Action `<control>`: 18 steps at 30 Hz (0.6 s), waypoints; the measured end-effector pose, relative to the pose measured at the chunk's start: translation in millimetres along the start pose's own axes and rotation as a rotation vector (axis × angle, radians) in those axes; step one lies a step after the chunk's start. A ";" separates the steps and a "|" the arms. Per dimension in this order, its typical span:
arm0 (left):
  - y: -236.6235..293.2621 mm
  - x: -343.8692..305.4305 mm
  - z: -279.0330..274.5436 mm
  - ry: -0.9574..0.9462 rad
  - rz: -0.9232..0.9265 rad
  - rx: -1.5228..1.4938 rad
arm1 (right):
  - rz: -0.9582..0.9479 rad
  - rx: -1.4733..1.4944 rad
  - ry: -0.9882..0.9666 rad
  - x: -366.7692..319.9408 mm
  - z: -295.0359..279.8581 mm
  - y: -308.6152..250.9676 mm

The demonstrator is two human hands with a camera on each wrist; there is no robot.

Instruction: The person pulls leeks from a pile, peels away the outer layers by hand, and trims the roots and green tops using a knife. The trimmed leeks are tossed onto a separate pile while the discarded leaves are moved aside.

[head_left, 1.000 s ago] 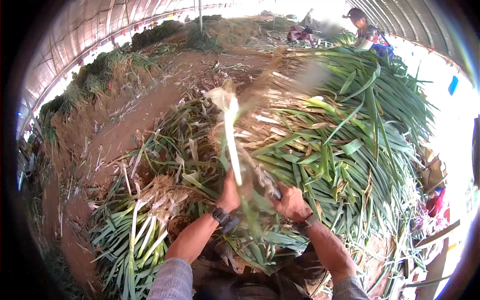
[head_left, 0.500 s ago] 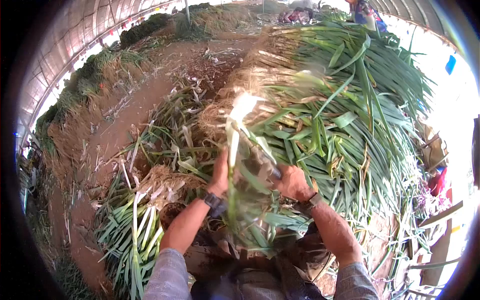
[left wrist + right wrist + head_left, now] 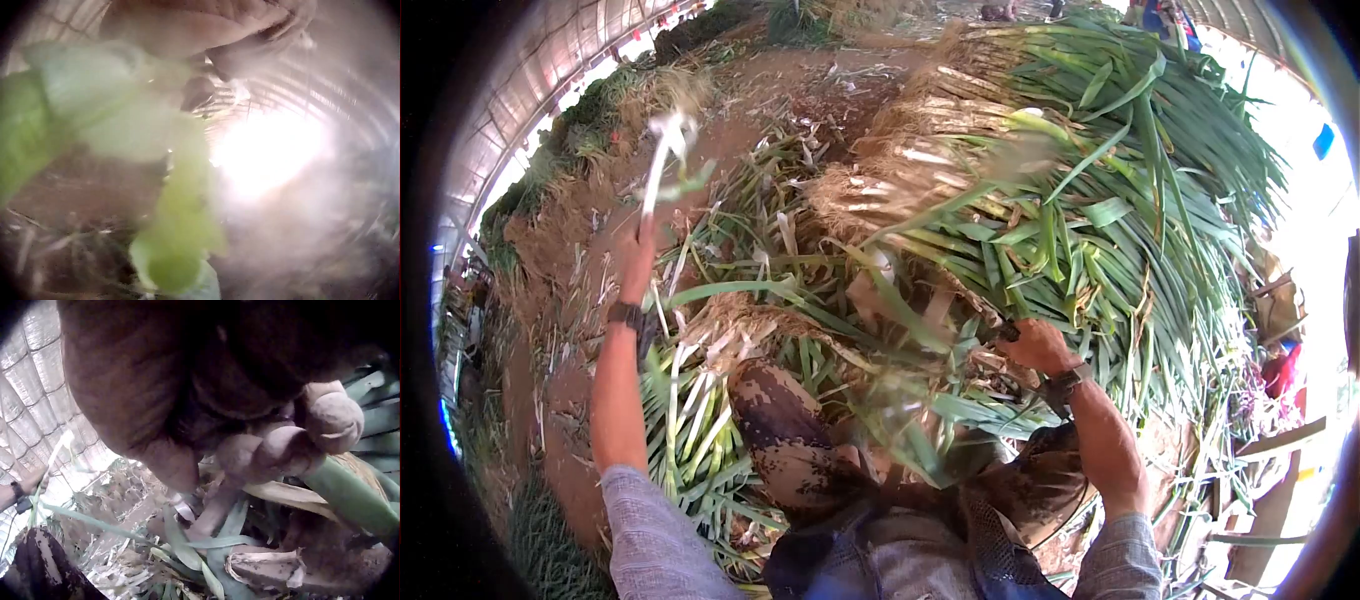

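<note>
My left hand [image 3: 637, 262], out to the left, grips a leek [image 3: 658, 172], its white stem pointing up and a green leaf trailing. In the left wrist view blurred green leaves [image 3: 181, 212] hang below the fingers of my left hand [image 3: 206, 25]. My right hand [image 3: 1040, 347] curls round the dark end of a narrow, brownish stick-like object [image 3: 972, 297], which points up and left beside the large leek pile [image 3: 1100, 220]. In the right wrist view the fingers of my right hand [image 3: 250, 406] are curled; what they hold is mostly hidden.
A smaller bunch of leeks [image 3: 695, 440] lies left of my knee [image 3: 785, 415], roots facing away. Loose leaves and trimmings [image 3: 770, 215] cover the soil ahead. More heaps [image 3: 580, 160] line the left wall. Planks [image 3: 1280, 440] stand at the right.
My left hand has swung from the middle far out to the left, carrying the leek. My right hand has moved slightly right and up, still gripping the stick-like object. The two hands are now wide apart.
</note>
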State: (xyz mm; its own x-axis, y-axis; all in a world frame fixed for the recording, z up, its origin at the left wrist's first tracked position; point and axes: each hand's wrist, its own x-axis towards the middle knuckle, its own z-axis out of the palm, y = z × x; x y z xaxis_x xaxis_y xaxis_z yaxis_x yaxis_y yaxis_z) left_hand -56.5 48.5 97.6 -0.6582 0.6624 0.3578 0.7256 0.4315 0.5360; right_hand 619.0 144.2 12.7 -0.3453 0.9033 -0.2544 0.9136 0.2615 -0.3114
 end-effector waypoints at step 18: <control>247.8 -177.8 309.5 -1.010 -0.455 -0.925 | -0.050 0.233 0.149 -11.6 -21.1 -16.1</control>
State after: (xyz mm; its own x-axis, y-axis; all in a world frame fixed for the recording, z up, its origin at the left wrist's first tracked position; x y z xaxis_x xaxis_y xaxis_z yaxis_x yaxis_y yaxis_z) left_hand 302.5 227.2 -69.9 -0.0883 0.8888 -0.4497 -0.1500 0.4345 0.8881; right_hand 612.8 136.7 39.9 -0.3373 0.9359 -0.1012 0.8161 0.2372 -0.5269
